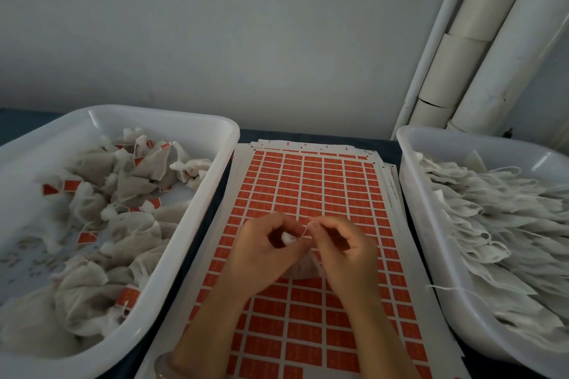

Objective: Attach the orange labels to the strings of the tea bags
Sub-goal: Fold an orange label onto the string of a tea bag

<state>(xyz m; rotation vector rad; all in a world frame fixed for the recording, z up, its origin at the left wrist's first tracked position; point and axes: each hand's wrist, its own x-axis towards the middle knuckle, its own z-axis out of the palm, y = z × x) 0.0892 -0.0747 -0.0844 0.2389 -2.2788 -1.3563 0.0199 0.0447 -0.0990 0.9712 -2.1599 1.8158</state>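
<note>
A sheet of orange labels (311, 191) lies in the middle of the table, on a stack of more sheets. Over it, my left hand (264, 252) holds a white tea bag (289, 238), whose body partly shows below the hands. My right hand (341, 249) pinches the bag's thin white string (306, 228) between thumb and fingertips. The two hands meet fingertip to fingertip. Whether a label is between the fingers cannot be seen.
A white tub (197, 218) on the left holds several tea bags with orange labels on their strings. A white tub (431, 243) on the right holds several unlabelled bags with loose strings. White pipes (480, 40) stand at the wall behind the right tub.
</note>
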